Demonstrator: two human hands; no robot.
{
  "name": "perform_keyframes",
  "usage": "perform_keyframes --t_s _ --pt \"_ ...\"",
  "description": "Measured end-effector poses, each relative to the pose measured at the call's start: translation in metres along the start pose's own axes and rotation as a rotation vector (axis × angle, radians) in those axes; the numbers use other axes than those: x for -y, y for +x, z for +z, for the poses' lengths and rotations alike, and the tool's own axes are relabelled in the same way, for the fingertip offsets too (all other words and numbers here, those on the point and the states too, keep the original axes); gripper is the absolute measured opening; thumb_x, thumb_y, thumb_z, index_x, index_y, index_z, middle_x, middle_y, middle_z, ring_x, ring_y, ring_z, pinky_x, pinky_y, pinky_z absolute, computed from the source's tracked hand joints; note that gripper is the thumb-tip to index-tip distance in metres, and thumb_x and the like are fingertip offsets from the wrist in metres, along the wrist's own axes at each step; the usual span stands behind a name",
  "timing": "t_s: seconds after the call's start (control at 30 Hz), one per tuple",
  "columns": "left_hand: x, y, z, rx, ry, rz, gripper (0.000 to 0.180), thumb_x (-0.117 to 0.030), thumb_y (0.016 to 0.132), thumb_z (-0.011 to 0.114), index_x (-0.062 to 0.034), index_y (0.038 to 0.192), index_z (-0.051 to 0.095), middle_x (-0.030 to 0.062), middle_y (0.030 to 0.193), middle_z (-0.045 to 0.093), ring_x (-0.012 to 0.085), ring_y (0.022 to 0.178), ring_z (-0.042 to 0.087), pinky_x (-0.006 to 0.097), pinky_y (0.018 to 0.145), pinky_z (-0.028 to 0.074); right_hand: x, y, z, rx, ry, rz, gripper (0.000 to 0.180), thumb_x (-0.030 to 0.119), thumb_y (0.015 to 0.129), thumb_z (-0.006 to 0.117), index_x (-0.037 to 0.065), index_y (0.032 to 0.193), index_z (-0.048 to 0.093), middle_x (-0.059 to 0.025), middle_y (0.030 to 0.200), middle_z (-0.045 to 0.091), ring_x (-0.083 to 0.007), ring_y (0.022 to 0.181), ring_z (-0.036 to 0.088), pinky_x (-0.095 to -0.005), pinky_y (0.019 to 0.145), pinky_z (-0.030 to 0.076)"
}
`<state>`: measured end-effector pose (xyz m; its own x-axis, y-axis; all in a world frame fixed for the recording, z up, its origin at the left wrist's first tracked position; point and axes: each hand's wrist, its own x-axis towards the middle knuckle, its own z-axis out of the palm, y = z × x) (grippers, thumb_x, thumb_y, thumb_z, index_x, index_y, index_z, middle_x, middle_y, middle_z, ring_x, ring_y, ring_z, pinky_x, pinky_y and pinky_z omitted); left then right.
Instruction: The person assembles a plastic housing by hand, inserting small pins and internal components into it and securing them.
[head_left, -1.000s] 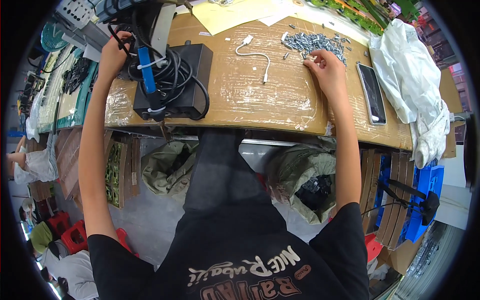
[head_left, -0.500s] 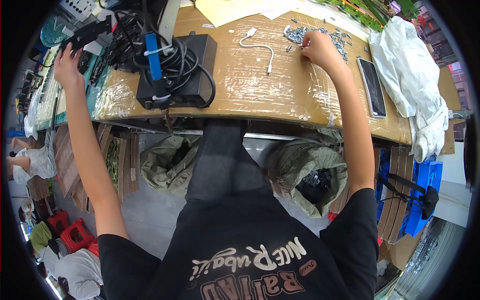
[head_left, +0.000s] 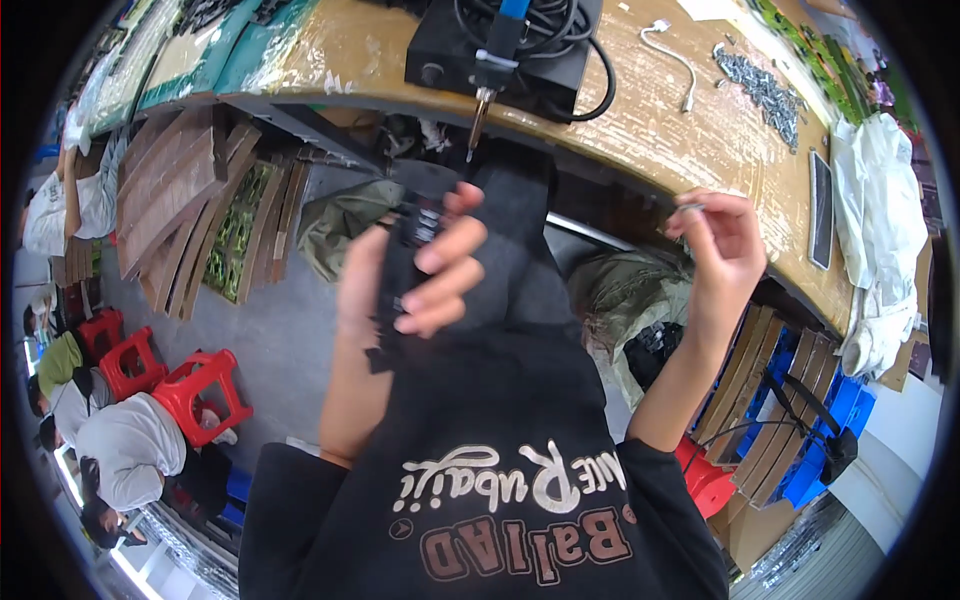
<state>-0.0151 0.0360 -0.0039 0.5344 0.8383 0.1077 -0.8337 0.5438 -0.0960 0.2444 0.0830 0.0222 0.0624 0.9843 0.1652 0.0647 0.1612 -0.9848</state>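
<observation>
My left hand [head_left: 440, 275] is wrapped round a long black plastic part [head_left: 400, 262], held upright above my lap and partly covered by my fingers. Off the table's front edge, my right hand [head_left: 722, 235] pinches a small grey metal piece [head_left: 690, 207] between thumb and fingertips; its exact kind is too small to tell. Just beyond the black part, a copper-coloured tool tip [head_left: 479, 122] juts over the table edge from a blue-handled tool. A pile of small grey metal pieces [head_left: 758, 90] lies on the table at the far right.
A black box [head_left: 430, 72] with coiled cables stands on the table [head_left: 640, 125]. Near the pile are a white cable [head_left: 690, 75], a phone [head_left: 820, 210] and a white bag [head_left: 880, 215]. Sacks [head_left: 640, 300] stand below. Red stools [head_left: 205, 390] and people are at the left.
My left hand has brought the black part from the far left to above my lap. My right hand has left the pile with a small metal piece. The view has shifted left.
</observation>
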Motion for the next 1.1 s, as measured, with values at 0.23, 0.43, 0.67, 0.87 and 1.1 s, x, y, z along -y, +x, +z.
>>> perform_keyframes --t_s 0.23,0.43,0.67,0.87,1.1 --pt "0.057 0.002 -0.007 -0.145 -0.172 -0.299 0.037 -0.024 0.09 0.03 0.0039 0.113 0.04 0.0067 0.065 0.036 0.0116 0.043 0.036 0.019 0.029 0.03 0.01 -0.031 0.044 0.439 0.432 0.13 0.016 -0.01 0.071 0.057 -0.003 0.085 0.052 -0.0145 0.089 0.056 -0.0179 0.078 0.056 -0.0284 0.074 0.045" --pt "0.07 0.002 -0.005 -0.211 -0.156 -0.417 0.036 -0.024 0.091 0.028 0.0043 0.109 0.042 0.0079 0.064 0.037 0.0114 0.041 0.036 0.019 0.029 0.031 0.012 -0.033 0.039 0.596 0.494 0.241 0.01 -0.007 0.071 0.059 -0.002 0.079 0.056 -0.0119 0.088 0.053 -0.0161 0.083 0.052 -0.0294 0.076 0.044" --pt "0.073 0.003 -0.008 -0.269 -0.125 -0.427 0.035 -0.023 0.092 0.027 0.0035 0.107 0.043 0.0074 0.063 0.038 0.0109 0.041 0.036 0.019 0.029 0.031 0.007 -0.036 0.033 0.569 0.476 0.285 0.009 -0.008 0.071 0.058 -0.003 0.078 0.057 -0.0121 0.087 0.054 -0.0153 0.081 0.053 -0.0281 0.074 0.044" --pt "0.071 0.004 -0.006 -0.314 -0.097 -0.432 0.033 -0.022 0.091 0.028 0.0033 0.107 0.042 0.0073 0.063 0.038 0.0106 0.04 0.037 0.019 0.029 0.031 0.013 -0.034 0.029 0.539 0.408 0.307 0.008 -0.007 0.071 0.059 -0.002 0.078 0.057 -0.0122 0.085 0.057 -0.0159 0.08 0.055 -0.0277 0.074 0.044" --pt "0.07 0.001 -0.008 -0.349 -0.07 -0.491 0.03 -0.019 0.09 0.029 0.0029 0.108 0.041 0.0074 0.063 0.038 0.0105 0.039 0.036 0.019 0.029 0.03 0.019 -0.022 0.019 0.703 0.151 0.213 0.008 -0.003 0.069 0.061 -0.001 0.075 0.056 -0.0103 0.08 0.059 -0.0131 0.073 0.056 -0.0231 0.065 0.044"
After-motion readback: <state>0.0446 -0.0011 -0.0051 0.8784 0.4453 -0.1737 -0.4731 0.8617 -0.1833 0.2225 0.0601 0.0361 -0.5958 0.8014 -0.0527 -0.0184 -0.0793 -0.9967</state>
